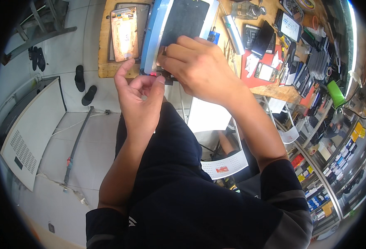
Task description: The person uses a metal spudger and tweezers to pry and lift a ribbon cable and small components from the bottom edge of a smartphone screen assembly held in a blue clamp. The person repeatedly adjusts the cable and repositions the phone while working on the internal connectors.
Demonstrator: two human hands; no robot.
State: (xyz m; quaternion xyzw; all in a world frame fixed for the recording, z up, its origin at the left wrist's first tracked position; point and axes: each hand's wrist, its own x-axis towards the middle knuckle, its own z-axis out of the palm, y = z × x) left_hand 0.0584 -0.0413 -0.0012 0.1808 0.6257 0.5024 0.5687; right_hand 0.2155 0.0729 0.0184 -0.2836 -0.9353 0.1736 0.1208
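Both hands meet at the near edge of a blue-and-silver device with a black flat top (184,23) on the wooden table. My left hand (139,97) has its thumb and some fingers drawn together by a small dark part (169,78), with the index finger raised apart. My right hand (201,68) bends over the device's near left corner, fingers curled and their tips mostly hidden. What either hand grips cannot be made out. A small red glow shows beside the left fingers. Left of the device, a gold phone housing (125,35) lies on a dark tray (143,12).
To the right are a silver-blue cylinder (234,34), a glass jar (246,9), a dark phone (263,38) and an opened phone (266,72) on a red mat (249,79). Stacked phones (317,62) crowd the far right. White stools (224,166) stand below the table.
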